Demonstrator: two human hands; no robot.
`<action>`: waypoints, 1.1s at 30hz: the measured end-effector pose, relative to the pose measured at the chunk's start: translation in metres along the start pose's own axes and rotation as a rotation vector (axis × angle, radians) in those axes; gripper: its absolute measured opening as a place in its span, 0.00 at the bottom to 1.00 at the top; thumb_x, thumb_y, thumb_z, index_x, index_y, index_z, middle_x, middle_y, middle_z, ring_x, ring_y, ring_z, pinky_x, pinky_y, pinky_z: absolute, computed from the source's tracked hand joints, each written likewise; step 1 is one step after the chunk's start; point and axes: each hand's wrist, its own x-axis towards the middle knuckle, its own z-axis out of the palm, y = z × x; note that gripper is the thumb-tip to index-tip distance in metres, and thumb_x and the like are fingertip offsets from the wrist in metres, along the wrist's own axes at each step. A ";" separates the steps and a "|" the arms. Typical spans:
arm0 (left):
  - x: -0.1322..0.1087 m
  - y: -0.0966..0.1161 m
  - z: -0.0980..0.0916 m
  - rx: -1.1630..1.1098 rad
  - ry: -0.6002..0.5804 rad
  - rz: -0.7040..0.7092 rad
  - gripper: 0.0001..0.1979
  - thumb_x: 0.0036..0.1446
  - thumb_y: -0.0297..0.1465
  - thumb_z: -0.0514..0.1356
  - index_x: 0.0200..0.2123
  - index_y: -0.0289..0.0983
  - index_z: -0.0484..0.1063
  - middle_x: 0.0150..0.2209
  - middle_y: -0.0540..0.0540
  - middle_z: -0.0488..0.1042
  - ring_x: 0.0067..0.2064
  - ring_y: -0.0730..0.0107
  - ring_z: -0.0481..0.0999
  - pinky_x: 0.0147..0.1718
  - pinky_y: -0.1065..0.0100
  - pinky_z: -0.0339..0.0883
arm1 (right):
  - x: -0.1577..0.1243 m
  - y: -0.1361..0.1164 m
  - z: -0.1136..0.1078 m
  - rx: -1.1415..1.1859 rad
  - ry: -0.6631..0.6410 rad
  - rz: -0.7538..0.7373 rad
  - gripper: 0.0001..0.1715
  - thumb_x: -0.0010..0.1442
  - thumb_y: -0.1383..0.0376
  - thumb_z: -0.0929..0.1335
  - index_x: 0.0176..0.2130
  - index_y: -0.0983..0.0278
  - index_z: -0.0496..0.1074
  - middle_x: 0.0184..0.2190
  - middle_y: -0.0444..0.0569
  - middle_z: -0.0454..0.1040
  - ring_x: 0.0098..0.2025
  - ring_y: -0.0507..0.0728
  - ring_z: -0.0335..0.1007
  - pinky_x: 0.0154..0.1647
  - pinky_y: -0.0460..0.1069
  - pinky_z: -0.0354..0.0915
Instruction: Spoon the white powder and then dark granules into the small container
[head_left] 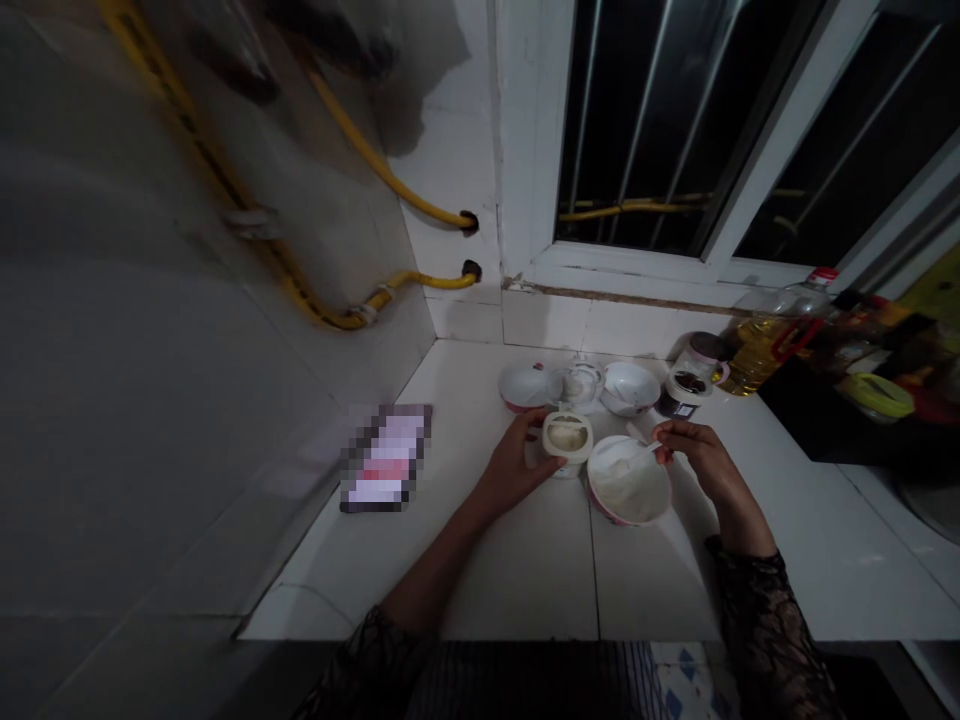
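Observation:
My left hand (pixel 516 462) is wrapped round a small white jar (pixel 567 443) that stands open on the white counter (pixel 525 570), with pale powder inside. My right hand (pixel 694 450) pinches the handle of a white spoon (pixel 636 458) whose bowl reaches into a larger bowl (pixel 628 482) filled with white powder, just right of the jar. Both forearms wear dark lace sleeves.
Behind stand a lidded bowl (pixel 529 386), a small lidded pot (pixel 582 382), an open white bowl (pixel 630 388), a dark jar (pixel 682 392) and an oil bottle (pixel 772 335). A blurred packet (pixel 386 458) lies left. Yellow pipes (pixel 390 180) run along the wall; a window (pixel 712 130) is behind.

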 end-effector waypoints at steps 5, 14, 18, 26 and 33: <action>0.001 0.001 0.001 -0.017 -0.001 0.008 0.28 0.51 0.37 0.68 0.54 0.41 0.63 0.55 0.40 0.71 0.54 0.55 0.73 0.50 0.53 0.70 | 0.001 0.002 -0.001 0.016 0.019 0.014 0.10 0.41 0.58 0.72 0.24 0.63 0.74 0.15 0.44 0.71 0.20 0.53 0.64 0.26 0.50 0.60; 0.000 0.001 0.001 -0.020 0.002 0.008 0.29 0.52 0.39 0.68 0.54 0.40 0.63 0.57 0.39 0.70 0.55 0.54 0.73 0.50 0.54 0.70 | 0.005 0.003 0.009 0.143 0.120 -0.052 0.13 0.42 0.57 0.74 0.24 0.63 0.74 0.15 0.44 0.71 0.21 0.53 0.63 0.26 0.49 0.60; 0.001 0.000 0.001 -0.020 0.006 0.003 0.30 0.51 0.39 0.68 0.55 0.41 0.63 0.56 0.39 0.70 0.54 0.55 0.73 0.49 0.54 0.70 | -0.001 -0.004 0.034 0.089 0.204 -0.259 0.15 0.52 0.52 0.71 0.30 0.61 0.73 0.20 0.44 0.72 0.24 0.55 0.65 0.31 0.51 0.64; 0.000 0.001 0.001 -0.028 0.002 0.022 0.29 0.52 0.39 0.68 0.55 0.41 0.63 0.57 0.39 0.69 0.54 0.54 0.73 0.50 0.54 0.70 | -0.015 -0.002 0.063 -0.670 0.027 -1.019 0.13 0.61 0.71 0.61 0.38 0.59 0.73 0.32 0.48 0.80 0.33 0.57 0.72 0.52 0.59 0.61; 0.000 0.001 0.001 -0.014 0.000 0.018 0.29 0.52 0.38 0.68 0.54 0.41 0.62 0.57 0.39 0.69 0.55 0.54 0.73 0.50 0.53 0.70 | -0.014 -0.002 0.040 -0.389 0.265 -0.657 0.11 0.65 0.61 0.64 0.33 0.59 0.72 0.26 0.47 0.76 0.35 0.59 0.71 0.45 0.55 0.64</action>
